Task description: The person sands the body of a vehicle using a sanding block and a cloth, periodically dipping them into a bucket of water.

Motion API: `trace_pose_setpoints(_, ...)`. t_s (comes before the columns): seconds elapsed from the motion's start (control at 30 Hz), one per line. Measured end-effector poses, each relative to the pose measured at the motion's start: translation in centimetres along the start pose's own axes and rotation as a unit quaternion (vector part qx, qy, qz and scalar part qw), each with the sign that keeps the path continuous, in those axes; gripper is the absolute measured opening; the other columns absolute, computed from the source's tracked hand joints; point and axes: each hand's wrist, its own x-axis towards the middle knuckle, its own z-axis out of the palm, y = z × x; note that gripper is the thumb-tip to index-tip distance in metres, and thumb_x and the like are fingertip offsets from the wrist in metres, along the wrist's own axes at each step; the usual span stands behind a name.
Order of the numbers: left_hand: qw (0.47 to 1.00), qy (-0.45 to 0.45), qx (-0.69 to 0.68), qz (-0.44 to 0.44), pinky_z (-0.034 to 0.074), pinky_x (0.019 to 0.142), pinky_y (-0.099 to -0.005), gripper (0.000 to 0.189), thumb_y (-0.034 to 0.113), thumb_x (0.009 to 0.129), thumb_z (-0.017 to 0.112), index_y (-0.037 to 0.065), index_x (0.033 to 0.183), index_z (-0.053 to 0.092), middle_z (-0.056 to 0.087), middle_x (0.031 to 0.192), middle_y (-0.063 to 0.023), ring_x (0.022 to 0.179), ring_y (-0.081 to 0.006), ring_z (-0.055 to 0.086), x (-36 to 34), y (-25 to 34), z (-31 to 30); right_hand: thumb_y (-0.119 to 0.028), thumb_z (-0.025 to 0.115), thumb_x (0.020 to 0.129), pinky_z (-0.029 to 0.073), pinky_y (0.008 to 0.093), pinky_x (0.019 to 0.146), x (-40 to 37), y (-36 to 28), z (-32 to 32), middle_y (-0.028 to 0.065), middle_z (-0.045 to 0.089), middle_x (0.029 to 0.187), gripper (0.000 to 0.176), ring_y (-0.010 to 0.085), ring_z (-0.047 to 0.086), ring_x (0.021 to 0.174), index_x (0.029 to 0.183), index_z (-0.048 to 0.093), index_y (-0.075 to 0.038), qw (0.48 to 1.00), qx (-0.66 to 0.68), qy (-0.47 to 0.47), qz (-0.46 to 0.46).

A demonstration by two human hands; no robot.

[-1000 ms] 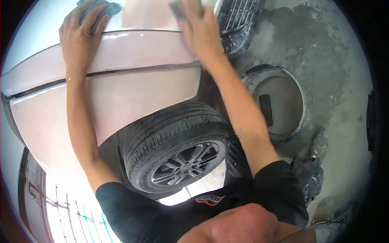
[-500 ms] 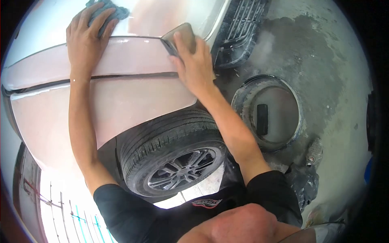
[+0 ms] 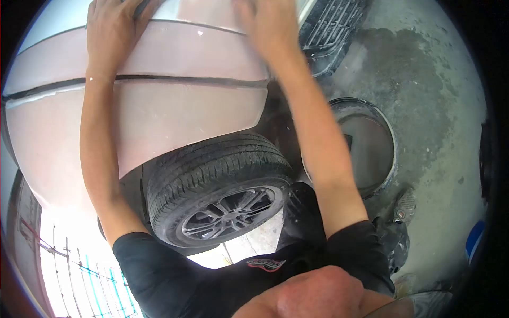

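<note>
My left hand (image 3: 112,29) is at the top of the view, fingers curled on a dark grey-green cloth, of which only a sliver (image 3: 141,7) shows. Under it lies the pale, pinkish car body (image 3: 185,53). My right hand (image 3: 273,29) is further right over the same bodywork, smeared by motion, its fingertips cut off by the top edge. The sanding block it gripped a moment ago is hidden now. Below both forearms is the fender panel (image 3: 185,114), matt pink-beige, with a dark gap along its upper edge.
A tyre on an alloy wheel (image 3: 228,214) sits below the fender. At right stands a round bucket (image 3: 393,159) of murky water with a dark block (image 3: 348,142), partly behind my forearm. A black grille (image 3: 336,32) and wet concrete floor (image 3: 419,79) are beyond. A shoe (image 3: 405,205) shows lower right.
Both hands have shifted up towards the top edge. My right hand has also moved right, and its block has gone out of sight. The view has tilted, so the car sits higher.
</note>
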Motion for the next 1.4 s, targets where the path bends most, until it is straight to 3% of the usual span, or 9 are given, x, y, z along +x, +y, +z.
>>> trace_pose_setpoints(0.23, 0.998, -0.033, 0.020, -0.042, 0.044, 0.106, -0.0470, 0.023, 0.017, 0.084, 0.080, 0.011, 0.106, 0.075, 0.064, 0.127, -0.0082, 0.125, -0.0312, 0.056, -0.2, 0.1, 0.1, -0.028, 0.070, 0.091, 0.051, 0.0522, 0.089, -8.9, -0.5, 2.2, 0.0302, 0.054, 0.123, 0.047, 0.0474, 0.058, 0.107, 0.137, 0.061, -0.018, 0.998, 0.009, 0.050, -0.040)
trace_pose_setpoints(0.4, 0.997, -0.048, 0.006, -0.066, 0.044, 0.106, -0.0477, 0.022, 0.018, 0.085, 0.079, 0.011, 0.106, 0.075, 0.064, 0.128, -0.0084, 0.124, -0.0314, 0.056, -0.6, 0.2, 0.4, -0.024, 0.073, 0.089, 0.052, 0.0546, 0.087, 1.6, 3.6, 1.4, 0.0292, 0.054, 0.122, 0.044, 0.0478, 0.056, 0.106, 0.132, 0.063, -0.018, 0.987, 0.078, -0.089, 0.113)
trace_pose_setpoints(0.5, 0.999, -0.020, 0.043, -0.020, 0.045, 0.106, -0.0469, 0.022, 0.017, 0.085, 0.080, 0.011, 0.106, 0.075, 0.063, 0.128, -0.0085, 0.124, -0.0312, 0.055, -0.4, -0.1, 0.6, -0.018, 0.062, 0.099, 0.053, 0.0463, 0.091, 1.2, 0.8, -1.2, 0.0284, 0.052, 0.121, 0.053, 0.0412, 0.058, 0.102, 0.149, 0.049, -0.006, 0.992, 0.061, -0.047, 0.102)
trace_pose_setpoints(0.73, 0.997, -0.040, 0.005, -0.064, 0.044, 0.106, -0.0473, 0.023, 0.017, 0.084, 0.080, 0.011, 0.106, 0.075, 0.064, 0.129, -0.0088, 0.127, -0.0322, 0.054, -0.6, 0.4, 0.4, -0.025, 0.073, 0.088, 0.050, 0.0577, 0.085, -3.9, 3.1, 2.4, 0.0323, 0.047, 0.127, 0.057, 0.0481, 0.054, 0.107, 0.142, 0.056, -0.023, 0.999, 0.039, 0.013, -0.036)
trace_pose_setpoints(0.87, 0.998, -0.038, 0.019, -0.046, 0.045, 0.106, -0.0472, 0.023, 0.017, 0.083, 0.081, 0.011, 0.104, 0.076, 0.064, 0.126, -0.0093, 0.126, -0.0327, 0.055, -0.7, 0.2, 0.2, -0.019, 0.062, 0.100, 0.054, 0.0457, 0.091, 2.9, 1.0, -1.2, 0.0283, 0.053, 0.122, 0.053, 0.0406, 0.059, 0.103, 0.149, 0.048, -0.005, 0.997, -0.051, -0.012, 0.064)
trace_pose_setpoints(1.13, 0.999, -0.008, 0.001, -0.037, 0.045, 0.105, -0.0478, 0.024, 0.019, 0.083, 0.081, 0.011, 0.105, 0.076, 0.065, 0.125, -0.0097, 0.126, -0.0316, 0.056, -0.3, 0.2, 0.7, -0.025, 0.073, 0.088, 0.051, 0.0575, 0.085, -3.1, 2.1, 2.2, 0.0316, 0.048, 0.130, 0.056, 0.0479, 0.056, 0.106, 0.142, 0.058, -0.024, 1.000, 0.026, -0.007, -0.016)
trace_pose_setpoints(1.27, 0.998, -0.032, 0.041, -0.024, 0.046, 0.103, -0.0447, 0.027, 0.023, 0.086, 0.079, 0.015, 0.111, 0.075, 0.066, 0.127, -0.0058, 0.124, -0.0282, 0.057, -0.7, -0.2, 0.5, -0.019, 0.062, 0.099, 0.055, 0.0471, 0.091, 3.1, 0.6, -1.1, 0.0282, 0.054, 0.122, 0.053, 0.0417, 0.059, 0.106, 0.149, 0.048, -0.005, 0.997, -0.001, -0.028, 0.072)
trace_pose_setpoints(1.33, 0.997, -0.013, 0.067, 0.034, 0.048, 0.097, -0.0400, 0.032, 0.031, 0.089, 0.078, 0.023, 0.120, 0.075, 0.068, 0.129, 0.0018, 0.117, -0.0229, 0.062, -1.2, -2.4, 1.3, -0.027, 0.074, 0.088, 0.051, 0.0594, 0.084, -2.4, 1.1, 1.6, 0.0344, 0.042, 0.135, 0.062, 0.0482, 0.054, 0.110, 0.147, 0.053, -0.028, 1.000, 0.005, -0.004, -0.006)
trace_pose_setpoints(1.4, 0.997, -0.010, 0.069, 0.035, 0.049, 0.098, -0.0400, 0.032, 0.031, 0.089, 0.078, 0.024, 0.120, 0.075, 0.068, 0.129, 0.0020, 0.118, -0.0227, 0.062, -1.2, -2.6, 1.4, -0.026, 0.073, 0.089, 0.050, 0.0537, 0.095, -8.7, -0.9, 2.5, 0.0314, 0.051, 0.128, 0.065, 0.0498, 0.055, 0.114, 0.149, 0.051, -0.023, 0.999, -0.045, 0.014, -0.026)
